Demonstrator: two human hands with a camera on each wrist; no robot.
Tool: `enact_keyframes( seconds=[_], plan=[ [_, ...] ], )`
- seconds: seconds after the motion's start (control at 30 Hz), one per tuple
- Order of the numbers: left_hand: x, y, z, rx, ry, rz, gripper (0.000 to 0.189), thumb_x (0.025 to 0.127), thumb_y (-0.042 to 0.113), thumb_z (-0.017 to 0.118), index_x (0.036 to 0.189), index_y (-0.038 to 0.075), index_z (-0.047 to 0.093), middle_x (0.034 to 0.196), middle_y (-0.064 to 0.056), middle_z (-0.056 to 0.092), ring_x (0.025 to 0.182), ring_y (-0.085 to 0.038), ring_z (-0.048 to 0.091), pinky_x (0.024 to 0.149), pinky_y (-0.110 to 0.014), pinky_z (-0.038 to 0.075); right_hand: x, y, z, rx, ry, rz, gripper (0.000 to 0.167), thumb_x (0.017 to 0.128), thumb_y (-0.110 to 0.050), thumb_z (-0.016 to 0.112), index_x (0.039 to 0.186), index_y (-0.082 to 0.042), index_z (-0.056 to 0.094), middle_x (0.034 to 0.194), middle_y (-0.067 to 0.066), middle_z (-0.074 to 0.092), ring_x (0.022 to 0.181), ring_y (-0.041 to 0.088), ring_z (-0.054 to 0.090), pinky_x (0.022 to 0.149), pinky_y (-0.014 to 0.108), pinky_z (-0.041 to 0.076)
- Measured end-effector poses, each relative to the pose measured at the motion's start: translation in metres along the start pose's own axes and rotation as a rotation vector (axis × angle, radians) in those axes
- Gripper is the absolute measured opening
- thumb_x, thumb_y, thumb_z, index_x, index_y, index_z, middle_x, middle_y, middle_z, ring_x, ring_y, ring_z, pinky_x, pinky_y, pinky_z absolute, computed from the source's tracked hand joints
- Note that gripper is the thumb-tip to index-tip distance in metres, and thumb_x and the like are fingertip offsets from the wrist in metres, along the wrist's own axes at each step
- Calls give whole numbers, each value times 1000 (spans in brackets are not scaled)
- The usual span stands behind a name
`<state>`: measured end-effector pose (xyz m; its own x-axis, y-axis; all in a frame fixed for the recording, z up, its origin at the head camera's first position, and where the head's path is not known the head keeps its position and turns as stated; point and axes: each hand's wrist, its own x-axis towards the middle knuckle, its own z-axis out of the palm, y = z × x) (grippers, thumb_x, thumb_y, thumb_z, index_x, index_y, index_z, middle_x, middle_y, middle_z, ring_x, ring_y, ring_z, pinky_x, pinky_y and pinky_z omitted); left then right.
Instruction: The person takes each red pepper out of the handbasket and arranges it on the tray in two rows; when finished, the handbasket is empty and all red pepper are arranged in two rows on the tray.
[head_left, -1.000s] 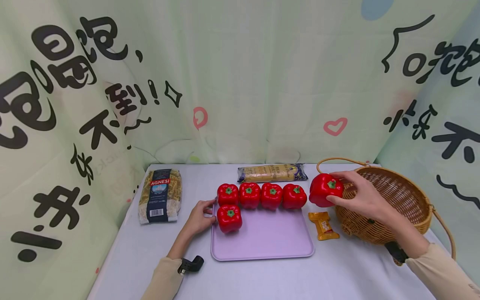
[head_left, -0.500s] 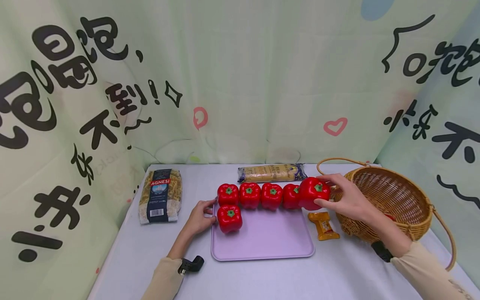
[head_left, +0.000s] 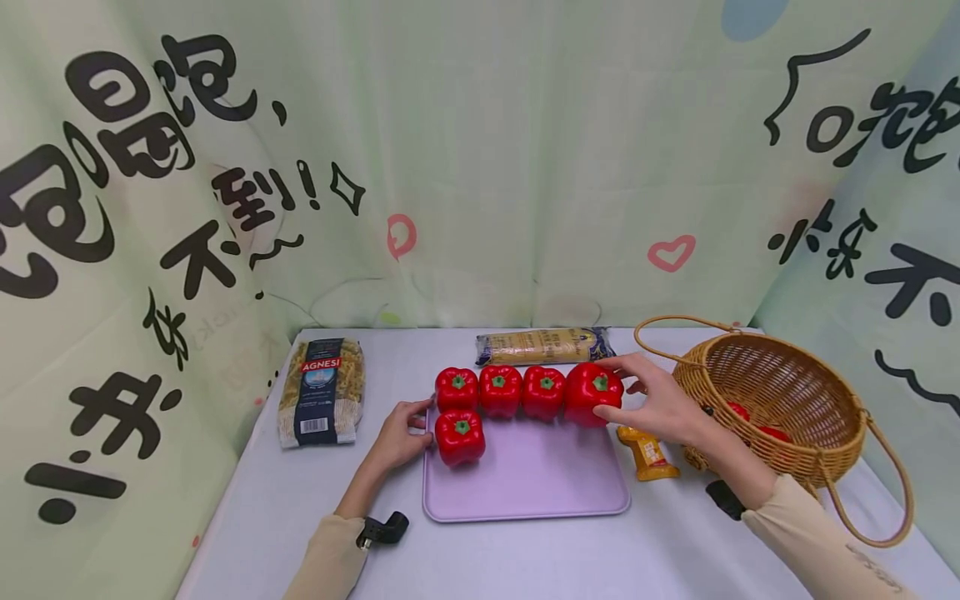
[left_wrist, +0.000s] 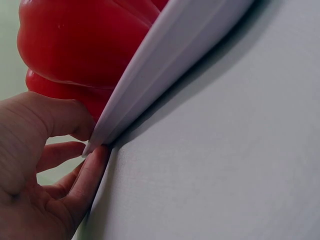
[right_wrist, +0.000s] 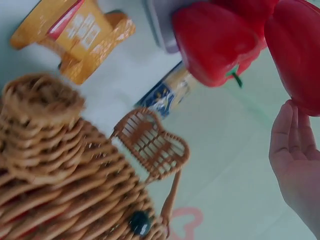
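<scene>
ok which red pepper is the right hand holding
The rightmost pepper at the far edge of the tray in the head view: the right hand has thumb and fingers on it. It looks largest there; the other peppers are outside that grip.

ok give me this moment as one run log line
left grip: lilac tray edge | right grip: red pepper, held above tray | basket: red items inside

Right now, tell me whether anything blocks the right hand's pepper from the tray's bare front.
Nothing visible does: the tray is bare directly in front of the held pepper. The front-row pepper sits off near the left edge.
</scene>
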<state>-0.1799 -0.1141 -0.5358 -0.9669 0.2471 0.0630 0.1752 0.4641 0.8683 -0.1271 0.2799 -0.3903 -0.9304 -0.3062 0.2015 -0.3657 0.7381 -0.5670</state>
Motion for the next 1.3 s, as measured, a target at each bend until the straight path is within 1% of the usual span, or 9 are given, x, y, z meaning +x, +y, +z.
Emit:
enact_keyframes(
  seconds=[0.1,0.2,0.33,0.47,0.57,0.7,0.9,1.2,1.3],
  plan=[
    [0,0,0,-4,1,3,59,77,-5,71,135,-3,56,117,-18,56,96,-27,62,79,-37,58,4,-3,7,5,-6,-18,62,78,-30,82,130,-6,58,119,8,60,105,24,56,78,34,55],
    [0,-1,0,-5,0,11,59,77,-5,70,134,-4,56,117,-19,56,96,-27,63,78,-37,58,6,-6,15,26,-15,-26,62,78,-30,82,130,-6,58,120,10,60,105,25,56,79,40,56],
    [1,-2,0,-5,3,15,59,77,-5,70,134,-4,57,117,-19,56,96,-28,63,79,-37,58,7,-10,27,51,-33,9,62,78,-32,81,131,-8,57,127,13,57,112,31,54,83,50,55],
    [1,-2,0,-2,3,17,59,77,-6,71,134,-4,57,117,-19,57,95,-28,63,79,-38,58,8,-11,38,71,-54,41,63,78,-36,81,131,-12,57,130,12,56,116,33,54,84,48,56],
    [1,-2,0,-3,-2,5,59,77,-5,71,134,-2,57,117,-18,56,96,-27,63,79,-37,58,10,-12,46,97,-61,36,64,78,-36,82,132,-14,57,128,9,56,114,30,55,83,45,56],
    [1,-2,0,-7,-5,-3,59,78,-5,71,135,-2,57,118,-18,56,97,-28,63,79,-36,58,13,-14,56,125,-66,5,63,78,-35,82,132,-13,58,122,6,57,111,26,54,85,45,55],
    [1,-1,1,-11,-7,-1,59,77,-6,70,134,-3,57,117,-19,56,96,-29,64,78,-36,58,16,-19,70,84,-84,-4,63,77,-38,82,131,-12,59,118,4,58,110,24,54,85,46,55],
    [0,1,0,-7,-6,-20,59,78,-4,71,135,0,57,118,-17,56,97,-27,62,81,-37,58,21,-26,86,55,-110,-31,64,76,-39,82,131,-14,59,123,5,57,116,26,55,93,50,52],
    [1,0,0,-2,-9,0,58,78,-5,71,135,-2,57,117,-18,56,96,-28,63,80,-37,58,21,-27,91,46,-108,-41,64,75,-38,82,131,-16,60,122,4,55,114,25,55,92,48,53]
  ],
)
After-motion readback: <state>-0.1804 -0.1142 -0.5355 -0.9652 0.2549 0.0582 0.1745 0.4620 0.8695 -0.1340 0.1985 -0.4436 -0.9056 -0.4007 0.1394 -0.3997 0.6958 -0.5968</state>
